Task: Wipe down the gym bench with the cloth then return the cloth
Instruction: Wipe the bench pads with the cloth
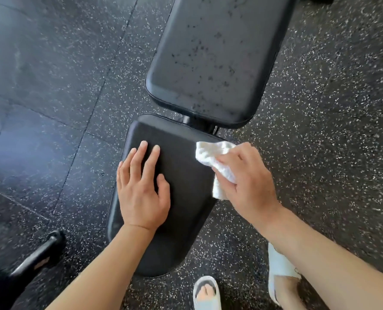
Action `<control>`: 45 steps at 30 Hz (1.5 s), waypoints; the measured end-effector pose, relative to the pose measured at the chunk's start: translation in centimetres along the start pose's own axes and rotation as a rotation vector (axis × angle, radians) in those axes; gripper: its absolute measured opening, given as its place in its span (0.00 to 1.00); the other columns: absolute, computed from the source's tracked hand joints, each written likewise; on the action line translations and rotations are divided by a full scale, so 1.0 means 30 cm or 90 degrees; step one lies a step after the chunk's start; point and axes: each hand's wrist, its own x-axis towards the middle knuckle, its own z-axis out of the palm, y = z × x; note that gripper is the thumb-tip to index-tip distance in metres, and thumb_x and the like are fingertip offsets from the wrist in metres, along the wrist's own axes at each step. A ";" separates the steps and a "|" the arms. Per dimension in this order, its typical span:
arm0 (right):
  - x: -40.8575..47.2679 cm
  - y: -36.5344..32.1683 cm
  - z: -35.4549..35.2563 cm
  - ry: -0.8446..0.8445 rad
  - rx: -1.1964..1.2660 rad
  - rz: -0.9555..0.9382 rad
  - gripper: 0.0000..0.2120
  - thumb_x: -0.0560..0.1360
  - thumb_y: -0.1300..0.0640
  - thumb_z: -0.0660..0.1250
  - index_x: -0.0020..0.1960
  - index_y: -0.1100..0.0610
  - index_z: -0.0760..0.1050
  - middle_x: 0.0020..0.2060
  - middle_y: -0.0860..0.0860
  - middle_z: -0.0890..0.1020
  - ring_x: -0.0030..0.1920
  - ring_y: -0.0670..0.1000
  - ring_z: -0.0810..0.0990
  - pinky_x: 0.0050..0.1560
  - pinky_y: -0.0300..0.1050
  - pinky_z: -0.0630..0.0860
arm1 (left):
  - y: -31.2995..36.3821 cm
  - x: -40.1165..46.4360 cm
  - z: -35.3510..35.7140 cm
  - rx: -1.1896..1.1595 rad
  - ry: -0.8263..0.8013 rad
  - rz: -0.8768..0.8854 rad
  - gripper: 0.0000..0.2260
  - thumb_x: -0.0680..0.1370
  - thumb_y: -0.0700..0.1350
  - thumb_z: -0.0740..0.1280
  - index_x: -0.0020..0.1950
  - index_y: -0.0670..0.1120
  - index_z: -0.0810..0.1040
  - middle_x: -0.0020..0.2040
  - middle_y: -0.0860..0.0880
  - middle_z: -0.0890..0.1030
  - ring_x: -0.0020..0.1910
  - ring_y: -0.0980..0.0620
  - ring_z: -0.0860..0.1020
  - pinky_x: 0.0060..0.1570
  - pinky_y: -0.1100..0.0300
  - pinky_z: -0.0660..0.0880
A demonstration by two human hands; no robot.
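Speckled rubber floor (pixel 51 90) | seat pad (pixel 186 180): left hand (pixel 141 191) laid flat, fingers straight | right edge: white cloth (pixel 215 162) clutched by right hand (pixel 251 182)

dark speckled rubber floor tiles (pixel 51 108), seams visible; black metal bar (pixel 38 256) lower left

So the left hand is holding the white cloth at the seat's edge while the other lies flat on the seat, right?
Not quite: the head view shows the right hand holding the white cloth at the seat's edge; the left hand lies flat.
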 end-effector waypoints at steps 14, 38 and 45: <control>-0.213 -0.217 0.270 0.372 0.236 0.340 0.06 0.82 0.52 0.64 0.57 0.53 0.72 0.52 0.44 0.68 0.50 0.45 0.71 0.52 0.41 0.69 | -0.009 -0.012 0.016 -0.010 0.001 0.013 0.27 0.79 0.47 0.59 0.80 0.52 0.69 0.81 0.51 0.66 0.77 0.42 0.65 0.78 0.41 0.60; -0.516 -0.492 0.435 0.380 0.444 0.451 0.08 0.83 0.51 0.63 0.59 0.53 0.73 0.56 0.44 0.71 0.56 0.49 0.75 0.56 0.48 0.74 | 0.006 -0.013 0.013 0.012 0.000 0.013 0.28 0.78 0.48 0.56 0.80 0.49 0.69 0.80 0.48 0.66 0.75 0.40 0.65 0.78 0.47 0.58; -0.407 -0.407 0.386 0.408 0.400 0.421 0.04 0.82 0.55 0.63 0.53 0.56 0.71 0.50 0.47 0.69 0.49 0.50 0.72 0.51 0.47 0.73 | 0.001 -0.012 0.017 0.020 0.004 0.012 0.28 0.78 0.48 0.57 0.79 0.49 0.69 0.80 0.48 0.67 0.75 0.40 0.65 0.78 0.47 0.58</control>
